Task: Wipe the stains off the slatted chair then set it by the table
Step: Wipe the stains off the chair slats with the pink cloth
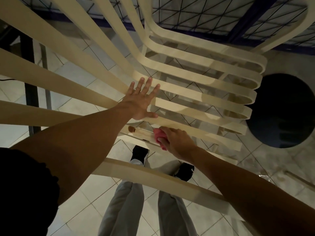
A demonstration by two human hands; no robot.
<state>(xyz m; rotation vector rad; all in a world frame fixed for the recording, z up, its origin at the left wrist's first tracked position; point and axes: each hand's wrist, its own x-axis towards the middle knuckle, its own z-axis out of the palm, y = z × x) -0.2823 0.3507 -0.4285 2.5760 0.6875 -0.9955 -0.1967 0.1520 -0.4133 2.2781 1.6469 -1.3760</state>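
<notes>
Mid-wipe: my L hand (141, 101) spread flat on chair (204, 77), R hand (177, 142) gripping cloth (158, 137) by a stain (131, 128); placing not yet done.

Likely home: pale tiled floor (80, 210), blue metal grille (245, 21), cream slatted chair (187, 80).

Counts, viewed from above: slatted chair (144, 174), one; hands, two, namely left hand (139, 103) and right hand (177, 143); pink cloth (159, 135), one; brown stain (131, 128), one; black shoes (139, 153), two; dark round object (281, 111) at right, one.
</notes>
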